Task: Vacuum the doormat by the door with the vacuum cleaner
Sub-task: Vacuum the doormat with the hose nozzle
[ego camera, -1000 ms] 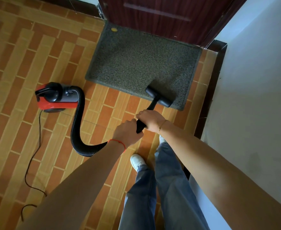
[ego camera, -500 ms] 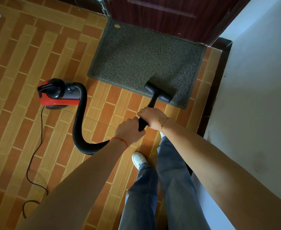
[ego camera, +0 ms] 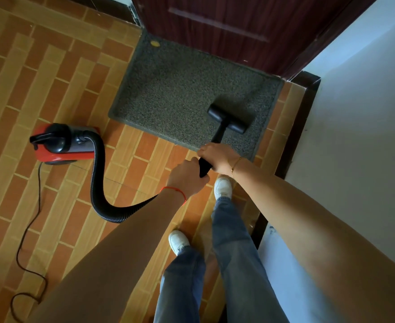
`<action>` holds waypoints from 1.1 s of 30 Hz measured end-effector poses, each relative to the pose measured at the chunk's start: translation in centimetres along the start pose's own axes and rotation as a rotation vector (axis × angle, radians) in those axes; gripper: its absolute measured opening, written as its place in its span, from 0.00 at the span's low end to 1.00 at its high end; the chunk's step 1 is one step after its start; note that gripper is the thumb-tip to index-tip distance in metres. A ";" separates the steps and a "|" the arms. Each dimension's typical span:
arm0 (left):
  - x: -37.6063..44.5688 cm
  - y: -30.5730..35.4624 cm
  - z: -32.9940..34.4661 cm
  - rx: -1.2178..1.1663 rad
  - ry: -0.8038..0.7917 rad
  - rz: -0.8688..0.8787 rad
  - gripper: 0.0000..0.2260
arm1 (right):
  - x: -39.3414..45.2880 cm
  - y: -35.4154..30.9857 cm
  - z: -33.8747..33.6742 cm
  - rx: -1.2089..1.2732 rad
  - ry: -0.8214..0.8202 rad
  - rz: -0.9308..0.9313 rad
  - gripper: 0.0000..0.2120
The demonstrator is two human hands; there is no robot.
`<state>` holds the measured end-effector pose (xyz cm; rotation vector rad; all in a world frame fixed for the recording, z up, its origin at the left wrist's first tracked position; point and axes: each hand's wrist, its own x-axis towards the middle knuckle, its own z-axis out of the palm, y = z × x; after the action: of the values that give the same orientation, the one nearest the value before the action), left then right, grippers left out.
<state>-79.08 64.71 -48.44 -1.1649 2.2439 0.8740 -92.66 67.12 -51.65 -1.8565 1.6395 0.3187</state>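
Two hands share the black wand [ego camera: 217, 138]: the left hand [ego camera: 187, 177] is wrapped round its lower end where the ribbed hose [ego camera: 96, 173] joins, and the right hand [ego camera: 217, 157] grasps it just ahead, likely so one pushes while the other steers. Beyond them the floor head [ego camera: 228, 118] sits flat on the near right part of the grey doormat [ego camera: 180, 94]. To the left, the red canister [ego camera: 63, 145] stands on the tiles, near the mat's front left corner, its hose slack. Room is tight rightward: the mat's edge runs near the dark skirting [ego camera: 301, 117] and wall. Farther on, the mat appears to butt against the door [ego camera: 238, 26]; a small yellowish spot [ego camera: 155, 43], perhaps debris, lies by that far left corner.
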 end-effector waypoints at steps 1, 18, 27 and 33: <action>0.8 0.8 -0.5 -0.001 0.000 -0.003 0.13 | 0.2 1.1 -0.5 0.000 -0.006 -0.003 0.17; 14.8 12.2 -6.9 -0.117 0.020 -0.018 0.13 | 3.2 18.4 -8.9 -0.017 -0.044 -0.027 0.16; 18.2 13.2 -9.4 -0.134 0.037 -0.017 0.13 | 5.0 21.3 -11.6 0.012 -0.030 -0.008 0.14; 17.6 11.2 -9.9 -0.139 0.042 -0.013 0.10 | 5.6 19.3 -12.2 0.054 -0.019 0.000 0.13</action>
<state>-98.91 52.93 -49.35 -1.2686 2.2366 1.0233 -112.76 54.86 -51.16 -1.8078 1.6198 0.2890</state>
